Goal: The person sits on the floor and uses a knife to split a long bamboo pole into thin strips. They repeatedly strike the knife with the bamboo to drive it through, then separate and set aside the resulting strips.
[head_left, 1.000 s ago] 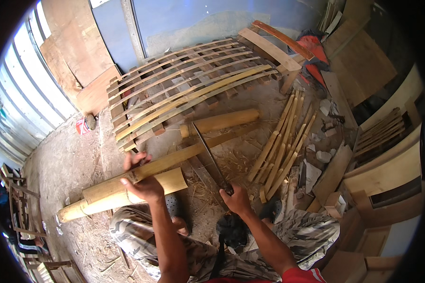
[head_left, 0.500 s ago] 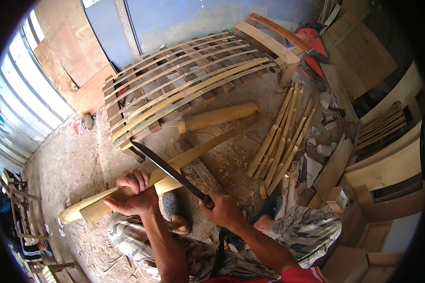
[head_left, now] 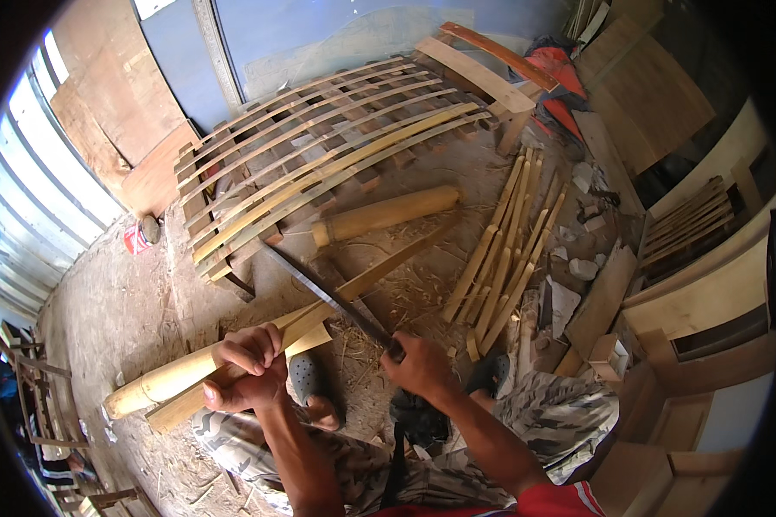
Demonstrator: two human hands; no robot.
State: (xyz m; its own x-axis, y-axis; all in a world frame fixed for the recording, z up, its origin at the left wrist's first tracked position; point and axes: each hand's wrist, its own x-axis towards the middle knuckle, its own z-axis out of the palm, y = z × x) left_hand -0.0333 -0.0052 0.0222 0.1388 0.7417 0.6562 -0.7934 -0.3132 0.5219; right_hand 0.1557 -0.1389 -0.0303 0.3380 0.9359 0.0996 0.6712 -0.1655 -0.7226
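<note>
Split bamboo slat (head_left: 375, 273), slanting forward and rightward in the half-curled left hand (head_left: 248, 372); machete (head_left: 336, 302), in the tightly closed right hand (head_left: 418, 366), blade swung across the slat since a second ago (contact unclear), apparently putting bamboo within the edge's reach

A dusty floor (head_left: 168, 293) is carrying a slatted wooden frame (head_left: 336, 177) at the back. Just in front of it, a thick bamboo length (head_left: 388, 215) is lying; to the right, slim bamboo strips (head_left: 509, 276) are resting loosely beside pale rubble (head_left: 583, 270). Shavings (head_left: 416, 267) are littering the middle.
</note>
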